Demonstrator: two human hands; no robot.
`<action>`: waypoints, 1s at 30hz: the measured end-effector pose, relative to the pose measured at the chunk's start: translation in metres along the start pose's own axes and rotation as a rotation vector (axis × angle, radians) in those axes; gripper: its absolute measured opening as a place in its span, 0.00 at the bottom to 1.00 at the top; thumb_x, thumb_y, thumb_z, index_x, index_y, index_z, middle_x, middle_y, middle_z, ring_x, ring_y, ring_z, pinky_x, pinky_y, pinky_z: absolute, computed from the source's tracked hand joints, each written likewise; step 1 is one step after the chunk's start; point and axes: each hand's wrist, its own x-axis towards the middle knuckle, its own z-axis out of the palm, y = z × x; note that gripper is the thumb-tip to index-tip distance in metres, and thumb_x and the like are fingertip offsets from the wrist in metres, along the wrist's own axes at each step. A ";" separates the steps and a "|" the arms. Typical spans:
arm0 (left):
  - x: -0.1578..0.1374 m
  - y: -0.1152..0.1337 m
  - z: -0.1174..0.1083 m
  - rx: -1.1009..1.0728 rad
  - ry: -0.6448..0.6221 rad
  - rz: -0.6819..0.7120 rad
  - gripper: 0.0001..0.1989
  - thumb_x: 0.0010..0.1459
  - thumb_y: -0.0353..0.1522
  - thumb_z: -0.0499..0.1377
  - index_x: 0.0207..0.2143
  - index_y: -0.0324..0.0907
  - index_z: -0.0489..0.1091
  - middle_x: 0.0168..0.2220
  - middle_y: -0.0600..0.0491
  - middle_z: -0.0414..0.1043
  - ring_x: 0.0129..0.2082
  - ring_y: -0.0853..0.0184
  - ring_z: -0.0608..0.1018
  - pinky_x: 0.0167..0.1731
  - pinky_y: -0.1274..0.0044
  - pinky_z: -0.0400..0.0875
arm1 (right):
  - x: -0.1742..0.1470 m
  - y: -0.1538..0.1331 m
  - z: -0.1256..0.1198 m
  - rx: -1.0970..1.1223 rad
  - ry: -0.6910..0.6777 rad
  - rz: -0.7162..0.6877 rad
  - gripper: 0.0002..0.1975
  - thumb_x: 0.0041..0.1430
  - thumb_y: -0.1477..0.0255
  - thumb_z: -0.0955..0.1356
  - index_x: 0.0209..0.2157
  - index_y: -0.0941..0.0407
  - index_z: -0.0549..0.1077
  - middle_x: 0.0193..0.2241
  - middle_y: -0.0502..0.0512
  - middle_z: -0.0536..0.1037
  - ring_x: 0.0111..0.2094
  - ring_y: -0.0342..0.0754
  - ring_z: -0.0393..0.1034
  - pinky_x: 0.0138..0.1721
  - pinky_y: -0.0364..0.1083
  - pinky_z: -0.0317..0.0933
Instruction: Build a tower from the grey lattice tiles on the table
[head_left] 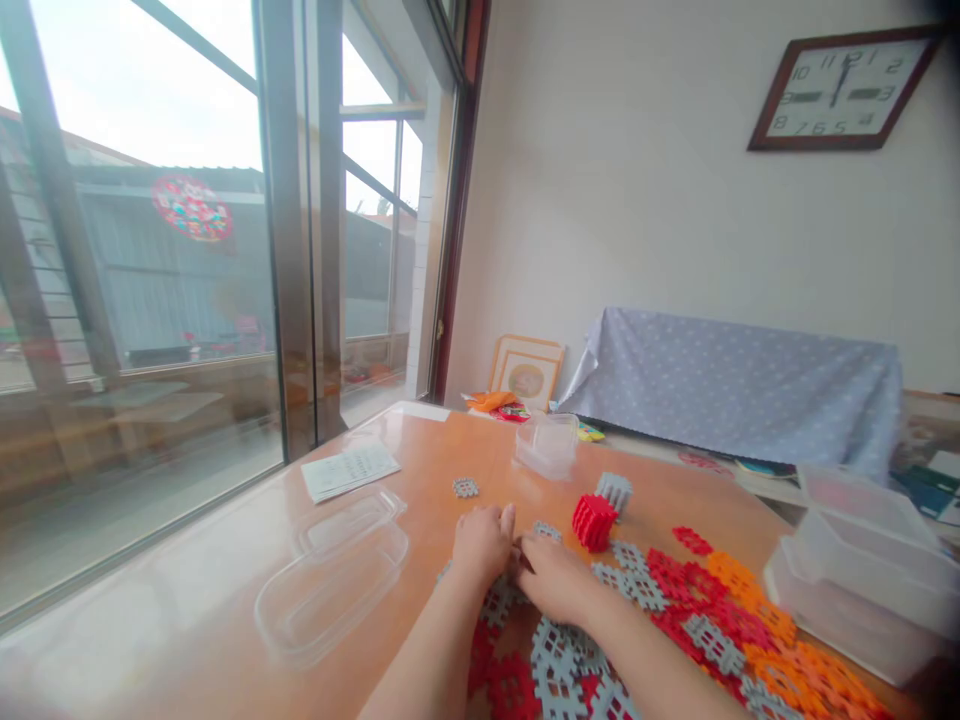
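My left hand (482, 540) and my right hand (551, 575) meet above the table, fingers curled in and almost touching. Whatever is between the fingers is hidden by the hands. Grey lattice-shaped plastic pieces (559, 655) lie under and around my wrists, with red pieces (514, 685) among them. Just beyond my right hand stand a red stack of pieces (595, 522) and a grey stack (615, 492) behind it. A single grey piece (466, 487) lies flat past my left hand.
Orange pieces (780, 675) spread to the right, beside stacked translucent boxes (862, 590). Transparent lids (337, 590) and a printed sheet (351, 471) lie at left, near the window. A small transparent container (546, 448) stands at the table's far side.
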 end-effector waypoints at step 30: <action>0.007 0.008 -0.015 -0.425 -0.046 0.106 0.34 0.66 0.55 0.40 0.35 0.41 0.75 0.36 0.47 0.80 0.38 0.59 0.79 0.40 0.74 0.69 | -0.105 0.026 -0.025 0.167 0.169 0.008 0.25 0.65 0.57 0.64 0.59 0.51 0.73 0.57 0.60 0.77 0.56 0.59 0.71 0.59 0.57 0.61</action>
